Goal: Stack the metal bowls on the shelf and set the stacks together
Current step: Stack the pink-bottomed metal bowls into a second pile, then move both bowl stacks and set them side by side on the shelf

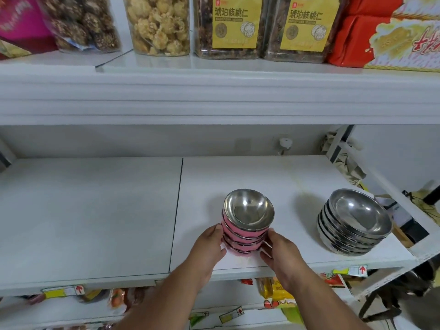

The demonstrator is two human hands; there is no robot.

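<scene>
A stack of several small metal bowls with pink outer walls (247, 222) stands on the white shelf (95, 210), near its front edge. My left hand (210, 245) grips the stack's left side and my right hand (279, 252) grips its right side. A second stack of several wider plain metal bowls (354, 222) stands apart to the right, close to the shelf's right end. The stacks do not touch.
The upper shelf (214, 96) overhangs above, carrying clear jars of snacks (159, 25) and red packages (371, 32). A small white knob (285, 142) sticks out of the back wall. Snack packets (276, 294) fill the shelf below. A metal frame (385, 182) borders the right end.
</scene>
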